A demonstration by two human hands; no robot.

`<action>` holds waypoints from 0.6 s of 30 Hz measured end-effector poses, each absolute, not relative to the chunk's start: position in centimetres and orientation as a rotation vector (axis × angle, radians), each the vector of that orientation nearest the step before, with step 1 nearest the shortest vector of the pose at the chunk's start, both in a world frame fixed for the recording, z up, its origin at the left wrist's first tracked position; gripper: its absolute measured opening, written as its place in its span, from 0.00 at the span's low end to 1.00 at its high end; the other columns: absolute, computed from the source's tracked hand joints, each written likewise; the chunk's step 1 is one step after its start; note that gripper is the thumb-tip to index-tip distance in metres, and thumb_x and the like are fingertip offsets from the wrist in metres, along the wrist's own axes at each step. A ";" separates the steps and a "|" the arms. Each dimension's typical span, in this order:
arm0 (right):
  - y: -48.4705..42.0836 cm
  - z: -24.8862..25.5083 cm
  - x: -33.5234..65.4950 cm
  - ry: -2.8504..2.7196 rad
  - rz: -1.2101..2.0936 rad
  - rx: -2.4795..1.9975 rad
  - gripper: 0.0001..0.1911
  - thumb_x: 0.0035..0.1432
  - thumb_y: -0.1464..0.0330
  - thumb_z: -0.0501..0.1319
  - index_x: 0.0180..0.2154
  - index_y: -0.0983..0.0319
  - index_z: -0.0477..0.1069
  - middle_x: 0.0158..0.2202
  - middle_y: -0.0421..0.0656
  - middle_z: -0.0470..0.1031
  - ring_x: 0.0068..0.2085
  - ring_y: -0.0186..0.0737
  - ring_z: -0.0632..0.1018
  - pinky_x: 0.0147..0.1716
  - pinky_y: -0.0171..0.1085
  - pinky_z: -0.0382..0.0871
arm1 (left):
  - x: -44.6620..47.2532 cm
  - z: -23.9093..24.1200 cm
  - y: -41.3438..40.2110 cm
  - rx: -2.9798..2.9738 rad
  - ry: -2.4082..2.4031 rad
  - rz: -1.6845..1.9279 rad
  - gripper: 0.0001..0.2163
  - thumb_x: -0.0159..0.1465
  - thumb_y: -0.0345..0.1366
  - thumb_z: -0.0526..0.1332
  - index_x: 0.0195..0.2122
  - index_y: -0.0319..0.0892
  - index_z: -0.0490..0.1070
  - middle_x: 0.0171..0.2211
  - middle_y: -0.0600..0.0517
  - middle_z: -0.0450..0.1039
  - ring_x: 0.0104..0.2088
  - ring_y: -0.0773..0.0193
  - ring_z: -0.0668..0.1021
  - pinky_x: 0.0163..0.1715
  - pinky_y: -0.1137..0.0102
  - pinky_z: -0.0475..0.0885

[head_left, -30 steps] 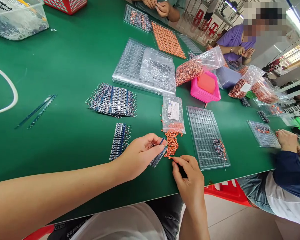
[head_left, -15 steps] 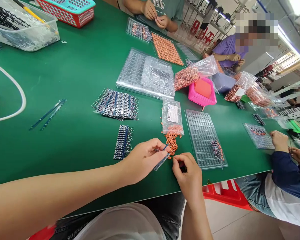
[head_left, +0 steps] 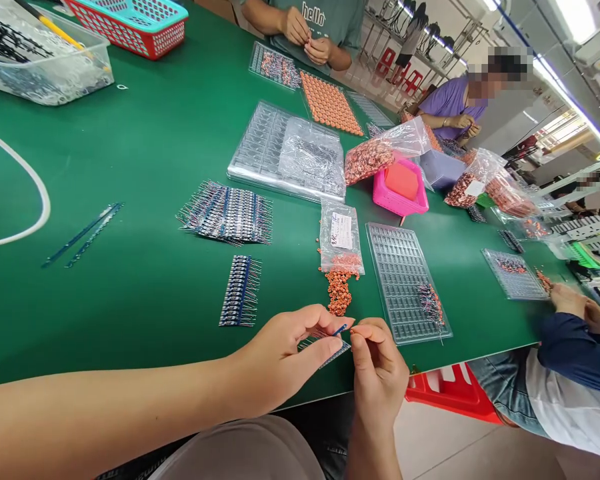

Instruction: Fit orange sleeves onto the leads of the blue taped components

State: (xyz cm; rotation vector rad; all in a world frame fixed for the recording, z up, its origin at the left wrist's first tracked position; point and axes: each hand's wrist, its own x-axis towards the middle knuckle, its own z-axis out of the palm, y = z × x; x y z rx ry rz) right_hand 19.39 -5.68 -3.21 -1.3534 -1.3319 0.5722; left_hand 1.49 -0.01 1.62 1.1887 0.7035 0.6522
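My left hand (head_left: pixel 293 357) is closed on a narrow blue circuit board strip (head_left: pixel 337 355) with thin wire leads, part of it hidden by the fingers. Right beside it, my right hand (head_left: pixel 380 367) pinches a small orange piece (head_left: pixel 352 331) between thumb and forefinger, close to the strip's end. Beyond the hands, loose orange pieces (head_left: pixel 339 293) spill from a labelled clear plastic bag (head_left: pixel 341 230). A row of similar board strips (head_left: pixel 240 291) lies left of them, with a larger stack (head_left: pixel 230 212) behind it.
To the right lies a clear compartment tray (head_left: pixel 405 280) holding a cluster of wired orange parts. Farther back are stacked clear trays (head_left: pixel 265 147), a pink basket (head_left: pixel 400 190) and a bag of copper-coloured rings (head_left: pixel 370 160). A clear bin (head_left: pixel 65 87) stands far left. Co-workers sit around the table.
Both hands have moved back from the orange pile toward the table's front edge and closer together. An orange piece now shows in the right fingertips, beside the strip.
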 end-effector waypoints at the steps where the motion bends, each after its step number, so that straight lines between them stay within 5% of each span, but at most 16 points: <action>1: -5.7 -3.2 19.3 -1.343 0.551 -1.354 0.05 0.64 0.73 0.62 0.39 0.57 0.74 0.35 0.40 0.71 0.38 0.36 0.73 0.34 0.34 0.68 | 1.5 1.6 -0.1 1.180 0.705 0.647 0.06 0.66 0.38 0.58 0.34 0.42 0.68 0.36 0.50 0.74 0.43 0.58 0.75 0.44 0.65 0.70; 18: -6.2 -3.5 18.7 -1.391 0.322 -1.381 0.09 0.62 0.78 0.62 0.40 0.58 0.73 0.34 0.39 0.73 0.36 0.35 0.75 0.34 0.35 0.71 | 1.6 1.5 -0.7 1.079 0.673 0.613 0.06 0.68 0.38 0.58 0.37 0.42 0.69 0.48 0.43 0.78 0.55 0.53 0.77 0.55 0.59 0.72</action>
